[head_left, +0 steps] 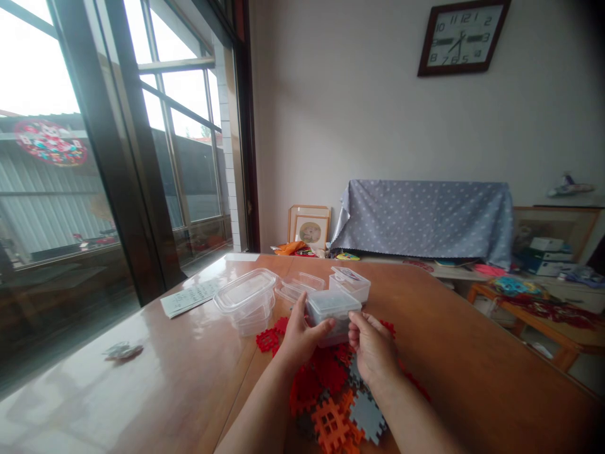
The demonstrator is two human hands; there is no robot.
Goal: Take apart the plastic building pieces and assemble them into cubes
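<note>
Both my hands hold a small clear plastic box with a lid (332,307) above a wooden table (189,372). My left hand (299,334) grips its left side, thumb on the front. My right hand (373,347) pinches its right edge with closed fingers. Under my hands lies a heap of flat interlocking toy tiles (331,403), red, orange and grey-blue. Something grey seems to be inside the box, but I cannot make it out.
A stack of empty clear containers (246,299) stands to the left, another lidded box (350,283) and loose lids (297,285) behind. A printed paper (191,296) and a crumpled wrapper (121,350) lie on the left. Windows run along the left wall; clutter lies on the right.
</note>
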